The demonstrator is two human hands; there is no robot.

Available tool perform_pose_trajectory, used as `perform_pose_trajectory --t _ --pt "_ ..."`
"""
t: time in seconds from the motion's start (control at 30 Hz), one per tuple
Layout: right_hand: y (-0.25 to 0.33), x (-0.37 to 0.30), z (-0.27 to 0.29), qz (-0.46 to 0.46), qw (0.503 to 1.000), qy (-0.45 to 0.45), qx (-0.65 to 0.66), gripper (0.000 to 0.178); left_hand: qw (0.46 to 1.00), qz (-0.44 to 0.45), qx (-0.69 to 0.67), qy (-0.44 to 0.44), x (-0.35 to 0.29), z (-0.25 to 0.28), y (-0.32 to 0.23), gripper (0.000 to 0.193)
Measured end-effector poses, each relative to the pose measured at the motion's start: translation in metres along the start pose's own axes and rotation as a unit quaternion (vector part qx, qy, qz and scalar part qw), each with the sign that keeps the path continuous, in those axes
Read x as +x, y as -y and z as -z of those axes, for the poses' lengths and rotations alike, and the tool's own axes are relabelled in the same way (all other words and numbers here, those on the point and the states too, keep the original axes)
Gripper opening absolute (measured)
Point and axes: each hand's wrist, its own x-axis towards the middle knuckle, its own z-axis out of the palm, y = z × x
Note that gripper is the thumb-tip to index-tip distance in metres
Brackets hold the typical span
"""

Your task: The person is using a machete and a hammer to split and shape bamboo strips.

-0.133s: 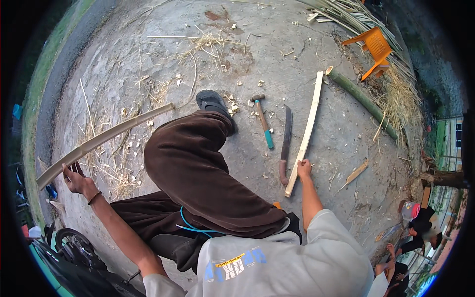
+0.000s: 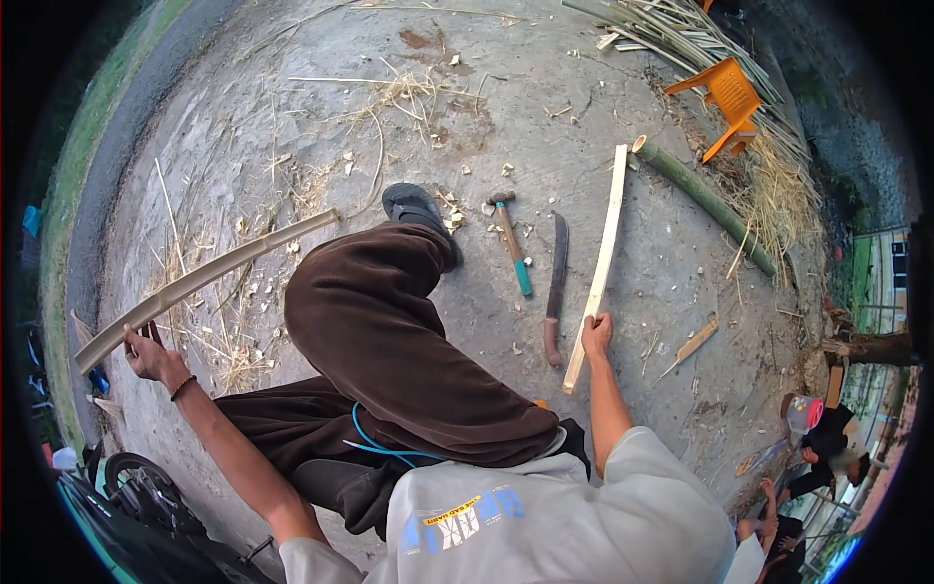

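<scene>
Two hands, two split bamboo lengths, seen from close by. The left hand (image 2: 151,355), with a dark bracelet (image 2: 181,388) at its wrist, closes on a channelled, greyish-tan bamboo strip (image 2: 209,273) near its outer end; the strip slants up and inward, its other end near the sandalled foot (image 2: 413,206). The right hand (image 2: 596,334) grips a paler, straighter bamboo slat (image 2: 605,248) below its middle, the slat standing steeply away from the body. Whether either length touches the ground cannot be told from here.

Between the foot and the pale slat, on the concrete (image 2: 321,127), lie a hammer (image 2: 511,243) with a brown and teal handle and, just beside the slat, a long machete (image 2: 558,268). Right of the slat: a small knife (image 2: 697,339) with a tan handle, and a green bamboo pole (image 2: 705,200), its cut end near the slat's top. Beyond the pole: an orange chair (image 2: 732,95) and a heap of thin strips (image 2: 681,39). Pale shavings (image 2: 243,365) lie scattered at left.
</scene>
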Motion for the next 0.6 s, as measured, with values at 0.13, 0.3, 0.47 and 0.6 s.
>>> perform_pose_trajectory --t 0.13,0.3,0.47,0.6 --pt "0.037 0.009 0.042 0.08 0.992 -0.05 0.083 0.021 0.988 0.105 0.064 -0.094 0.008 0.009 0.003 0.038" --pt "0.122 0.015 0.115 0.103 0.981 -0.039 0.161 0.022 0.948 0.253 0.136 -0.136 0.052 0.042 0.041 0.061" --pt "0.265 0.04 0.158 0.284 0.925 -0.007 0.254 0.022 0.958 0.241 0.146 0.054 0.046 0.103 0.037 0.066" --pt "0.341 0.129 0.185 0.466 0.864 -0.064 0.178 0.028 0.906 0.086 0.03 0.414 -0.142 -0.08 -0.023 0.049"
